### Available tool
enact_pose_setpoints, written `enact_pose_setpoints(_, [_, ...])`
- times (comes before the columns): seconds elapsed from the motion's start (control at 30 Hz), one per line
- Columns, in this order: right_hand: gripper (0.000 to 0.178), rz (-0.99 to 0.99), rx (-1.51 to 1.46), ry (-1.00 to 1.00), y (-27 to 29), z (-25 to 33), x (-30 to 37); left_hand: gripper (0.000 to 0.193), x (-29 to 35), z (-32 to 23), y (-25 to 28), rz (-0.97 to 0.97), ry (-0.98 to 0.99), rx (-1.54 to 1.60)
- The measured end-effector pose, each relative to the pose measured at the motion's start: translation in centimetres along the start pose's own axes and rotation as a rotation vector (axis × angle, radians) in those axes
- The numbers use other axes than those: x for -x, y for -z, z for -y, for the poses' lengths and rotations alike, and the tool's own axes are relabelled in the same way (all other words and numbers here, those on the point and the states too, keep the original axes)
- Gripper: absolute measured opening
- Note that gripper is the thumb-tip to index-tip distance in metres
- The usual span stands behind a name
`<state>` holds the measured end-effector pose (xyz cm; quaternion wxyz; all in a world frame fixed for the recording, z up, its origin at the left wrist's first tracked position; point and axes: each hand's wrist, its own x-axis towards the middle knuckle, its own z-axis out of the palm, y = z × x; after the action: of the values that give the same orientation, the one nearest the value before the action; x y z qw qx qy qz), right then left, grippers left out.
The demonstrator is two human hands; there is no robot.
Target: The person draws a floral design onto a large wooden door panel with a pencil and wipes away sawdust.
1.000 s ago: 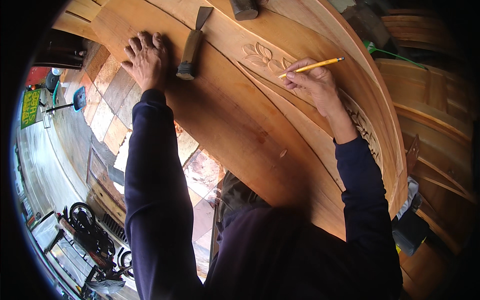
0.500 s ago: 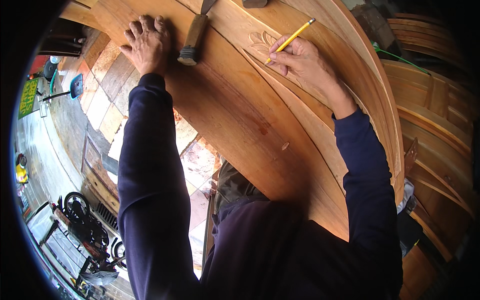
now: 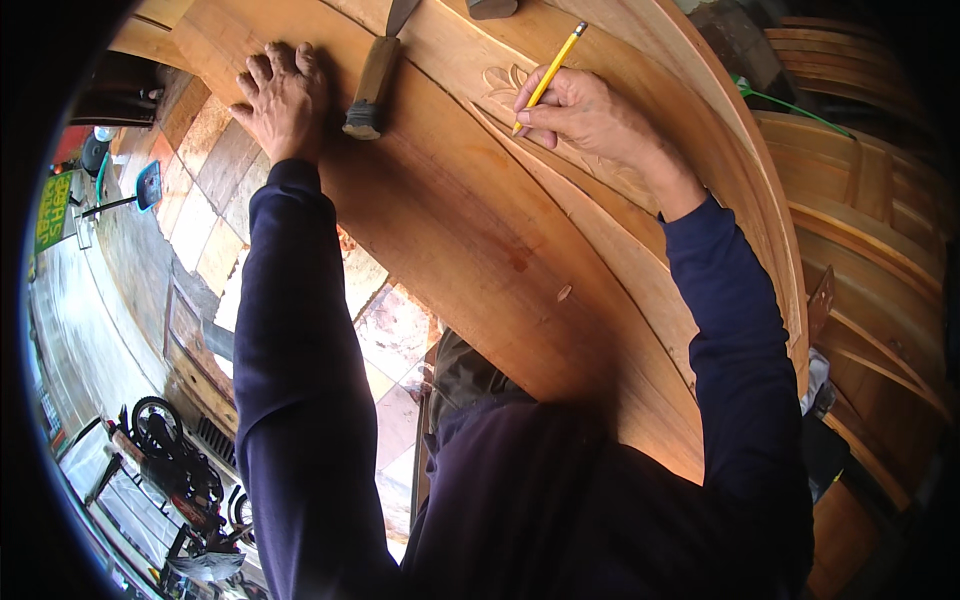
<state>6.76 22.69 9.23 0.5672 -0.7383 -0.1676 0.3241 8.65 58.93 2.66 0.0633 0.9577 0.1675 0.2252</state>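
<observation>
My right hand (image 3: 590,115) grips a yellow pencil (image 3: 552,78), its point down at the edge of a raised curved band on a wooden panel (image 3: 450,220). Beside those fingers lies a carved leaf relief (image 3: 500,82), partly covered by the hand. My left hand (image 3: 283,105) rests on the panel near its left edge, fingers spread and holding nothing. Just right of it a chisel with a worn wooden handle (image 3: 374,85) lies on the panel; its blade runs out past the top of the view. A small wood chip (image 3: 565,292) sits lower on the panel.
A dark block-like tool end (image 3: 492,8) shows at the top edge. More wooden panels (image 3: 850,190) stand at the right, with a thin green rod (image 3: 795,107) by them. Left of the panel are floor tiles (image 3: 215,155) and, farther off, a motorcycle (image 3: 175,460).
My right hand has moved slightly left and down with the pencil, which now stands steeper. The whole view has shifted a little; my left hand stays on the panel.
</observation>
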Motion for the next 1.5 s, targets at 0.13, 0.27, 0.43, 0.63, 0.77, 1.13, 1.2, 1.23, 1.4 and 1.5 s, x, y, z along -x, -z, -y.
enact_pose_setpoints(0.13, [0.015,-0.051,-0.007,0.015,-0.7,0.4,-0.1,0.067,0.0,0.1,0.3,0.031,0.001,-0.027])
enact_pose_setpoints(0.27, [0.013,-0.008,0.041,0.018,-0.1,0.1,0.4,0.067,-0.3,0.2,0.2,0.091,-0.031,-0.115])
enact_pose_setpoints(0.43, [0.013,-0.005,0.052,-0.024,0.2,0.3,1.8,0.066,-0.1,0.6,-0.4,0.021,-0.061,-0.168])
enact_pose_setpoints(0.63, [0.013,-0.016,0.010,-0.035,0.8,0.4,3.4,0.068,-0.2,0.7,-0.9,0.055,-0.042,-0.167])
enact_pose_setpoints(0.77, [0.013,0.008,0.093,-0.039,1.6,0.0,4.1,0.069,-0.5,0.8,-1.5,0.040,-0.058,-0.207])
enact_pose_setpoints(1.13, [0.018,-0.017,0.201,-0.120,2.8,-0.3,7.3,0.063,-0.5,0.7,-0.7,0.079,-0.025,-0.114])
enact_pose_setpoints(1.2, [0.009,0.007,0.174,-0.136,3.2,-0.8,8.0,0.062,-0.5,0.5,-0.6,0.088,-0.027,-0.112])
enact_pose_setpoints(1.23, [0.009,0.006,0.173,-0.137,3.2,-0.7,8.3,0.062,-0.5,0.8,-0.6,0.082,-0.040,-0.131])
enact_pose_setpoints(1.4, [0.006,0.000,0.145,-0.177,3.9,-1.0,10.3,0.063,-0.5,0.8,-0.8,0.070,-0.042,-0.130])
enact_pose_setpoints(1.5, [0.012,-0.035,0.142,-0.130,4.3,-1.5,11.5,0.064,-0.5,1.0,-0.9,0.069,-0.037,-0.137])
